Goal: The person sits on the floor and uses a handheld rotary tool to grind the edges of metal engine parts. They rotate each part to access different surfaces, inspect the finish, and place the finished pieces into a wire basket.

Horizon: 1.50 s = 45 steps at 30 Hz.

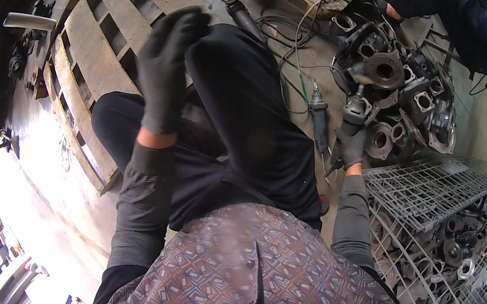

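Dark grey knit gloves on both hands. Right hand (353, 144): fingers wrapped round the body of a power grinder (357, 110), closed grip, metal head pointing away from the wearer at the pile of metal castings (388, 71). Tip is blurred; can't tell if it touches a casting. Left hand (169, 72): raised beside the wearer's bent knee, fingers fairly straight and close together, looks empty. Can't tell if the fingertips brush the trousers (232, 81).

Just left of the gripped grinder, a slim grey-green tool (318, 118) lies on the floor with a green fitting on its hose. Farther off, a dark angle grinder (242, 14) is on the floor past the knee, coiled black cable (278, 26) next to it. Wooden pallet (107, 34) on the left, slats running under the raised hand's side. Wire mesh cage (430, 189) on the right, more castings inside. Co-worker's dark sleeve (481, 33) beyond the pile, upper right.
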Tool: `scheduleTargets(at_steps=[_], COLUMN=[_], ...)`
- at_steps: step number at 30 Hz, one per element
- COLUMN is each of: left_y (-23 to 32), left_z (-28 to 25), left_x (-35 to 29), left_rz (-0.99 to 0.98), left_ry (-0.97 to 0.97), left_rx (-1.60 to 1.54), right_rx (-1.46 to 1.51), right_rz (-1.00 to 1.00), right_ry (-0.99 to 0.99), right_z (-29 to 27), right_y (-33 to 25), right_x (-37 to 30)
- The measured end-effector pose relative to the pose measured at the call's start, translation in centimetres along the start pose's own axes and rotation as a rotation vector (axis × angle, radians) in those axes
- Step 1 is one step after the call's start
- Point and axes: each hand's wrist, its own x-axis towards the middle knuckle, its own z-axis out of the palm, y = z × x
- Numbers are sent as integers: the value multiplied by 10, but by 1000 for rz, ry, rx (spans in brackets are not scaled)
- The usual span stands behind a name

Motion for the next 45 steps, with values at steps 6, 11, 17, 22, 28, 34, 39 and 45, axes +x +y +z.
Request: scheduleTargets(at_steps=[6, 11, 17, 22, 28, 34, 39, 45], left_y=[-30, -48, -59, -68, -74, -72, -69, -67], left_z=[-67, -88, -87, -88, -95, -96, -96, -109], left_x=[-17, -28, -32, -32, -36, -34, -31, -34], left_rz=[-122, -181, -228, -260, -237, -235, -233, -139], left_ry=[166, 204, 217, 204, 217, 242, 226, 193], left_rx=[61, 76, 40, 32, 65, 153, 187, 254], right_rx=[-21, -154, -154, -287, -307, -302, -313, -231], right_rz=[216, 212, 157, 102, 64, 119, 132, 172], right_ry=[-111, -127, -93, -124, -108, -89, -62, -95], right_z=[18, 30, 44, 38, 38, 48, 57, 58], right_y=[40, 50, 61, 61, 77, 84, 90, 115], right_x=[-18, -6, 20, 33, 44, 44, 45, 52])
